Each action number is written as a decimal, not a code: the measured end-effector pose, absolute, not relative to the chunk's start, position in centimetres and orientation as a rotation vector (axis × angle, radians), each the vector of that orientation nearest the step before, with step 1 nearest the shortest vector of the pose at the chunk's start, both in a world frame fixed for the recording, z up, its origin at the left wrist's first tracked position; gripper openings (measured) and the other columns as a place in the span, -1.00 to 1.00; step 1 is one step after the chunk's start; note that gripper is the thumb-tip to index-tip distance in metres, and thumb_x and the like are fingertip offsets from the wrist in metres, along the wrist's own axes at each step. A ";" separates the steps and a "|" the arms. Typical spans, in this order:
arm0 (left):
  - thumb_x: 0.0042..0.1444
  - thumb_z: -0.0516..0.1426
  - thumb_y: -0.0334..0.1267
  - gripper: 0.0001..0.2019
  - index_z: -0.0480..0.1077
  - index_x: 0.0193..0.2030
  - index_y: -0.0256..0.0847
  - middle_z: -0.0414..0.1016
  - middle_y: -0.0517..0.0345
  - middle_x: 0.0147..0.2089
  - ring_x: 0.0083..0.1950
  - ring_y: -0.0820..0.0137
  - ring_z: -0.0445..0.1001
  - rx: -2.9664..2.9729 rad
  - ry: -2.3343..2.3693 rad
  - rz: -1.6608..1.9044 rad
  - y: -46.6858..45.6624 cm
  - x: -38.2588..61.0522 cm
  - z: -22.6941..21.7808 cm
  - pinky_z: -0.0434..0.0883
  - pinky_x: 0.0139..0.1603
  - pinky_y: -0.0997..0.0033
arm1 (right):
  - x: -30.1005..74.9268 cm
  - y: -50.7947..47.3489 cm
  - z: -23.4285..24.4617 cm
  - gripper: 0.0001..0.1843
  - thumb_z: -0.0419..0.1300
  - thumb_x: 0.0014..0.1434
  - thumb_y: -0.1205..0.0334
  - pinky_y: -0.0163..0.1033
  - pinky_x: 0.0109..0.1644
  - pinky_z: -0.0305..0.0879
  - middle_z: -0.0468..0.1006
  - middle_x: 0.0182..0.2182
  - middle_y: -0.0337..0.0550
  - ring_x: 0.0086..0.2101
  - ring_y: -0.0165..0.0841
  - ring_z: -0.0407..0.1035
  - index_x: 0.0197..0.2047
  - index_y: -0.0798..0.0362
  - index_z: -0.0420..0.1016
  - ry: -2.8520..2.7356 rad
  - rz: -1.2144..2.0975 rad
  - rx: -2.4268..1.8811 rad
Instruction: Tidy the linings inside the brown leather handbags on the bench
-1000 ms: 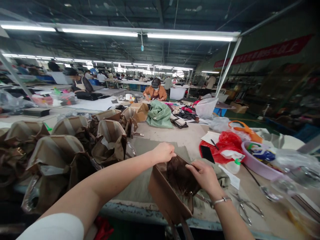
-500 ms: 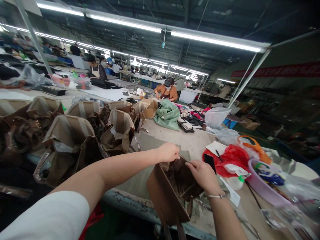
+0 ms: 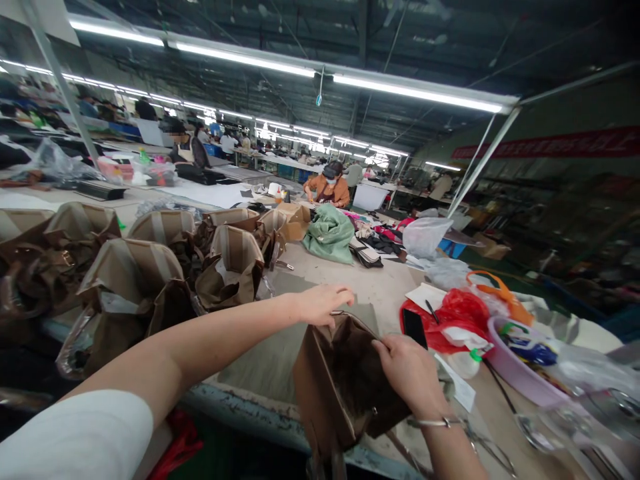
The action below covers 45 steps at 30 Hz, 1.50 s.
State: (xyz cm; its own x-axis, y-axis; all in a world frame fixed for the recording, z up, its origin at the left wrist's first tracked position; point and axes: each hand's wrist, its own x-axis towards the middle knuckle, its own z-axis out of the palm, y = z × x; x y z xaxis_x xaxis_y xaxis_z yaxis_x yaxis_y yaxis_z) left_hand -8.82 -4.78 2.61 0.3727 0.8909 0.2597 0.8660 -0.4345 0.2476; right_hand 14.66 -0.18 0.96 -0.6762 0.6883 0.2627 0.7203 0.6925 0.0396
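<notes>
A brown handbag (image 3: 320, 393) is tilted at the table's front edge, its mouth spread so the dark lining shows. At its far rim is my left hand (image 3: 323, 305), fingers stretched forward and apart, the thumb close to or touching the edge. My right hand (image 3: 407, 368), wearing a bracelet at the wrist, is closed on the bag's right rim, thumb on the inside. Straps hang from the bag's near end over the table edge. Left of my arm stand several similar brown bags (image 3: 133, 260) with raised flaps.
A green cloth bundle (image 3: 329, 233) lies mid-table. To the right are a red plastic bag (image 3: 463, 313), a black phone (image 3: 414, 327), a small green-capped bottle (image 3: 465, 362) and a pink basin (image 3: 520, 373) of supplies. A person in orange (image 3: 327, 188) sits across the table.
My left hand has loosened from a closed grip on the far rim and its fingers have spread. The bag's mouth is wider, its right side pulled outward by my right hand.
</notes>
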 end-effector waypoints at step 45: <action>-0.02 0.12 -0.11 -0.81 0.40 -0.45 -0.20 0.48 0.15 -0.45 -0.41 0.38 0.41 2.397 1.892 0.340 -1.1 -4.1 1.4 0.17 -0.51 0.49 | 15.4 -1.2 0.4 -0.62 -0.07 0.20 0.09 -0.31 -0.43 -0.04 0.44 -0.53 -0.22 -0.46 -0.43 0.28 -0.56 0.03 0.33 -2.649 -0.077 -1.237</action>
State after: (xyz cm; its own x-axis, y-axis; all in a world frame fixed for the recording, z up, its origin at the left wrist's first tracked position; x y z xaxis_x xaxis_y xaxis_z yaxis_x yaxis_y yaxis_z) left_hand -4.13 -1.11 1.39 0.2182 0.9672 0.1299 0.9519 -0.2402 0.1903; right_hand 15.43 -1.25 0.39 -0.6229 0.7515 0.2175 0.7629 0.6450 -0.0441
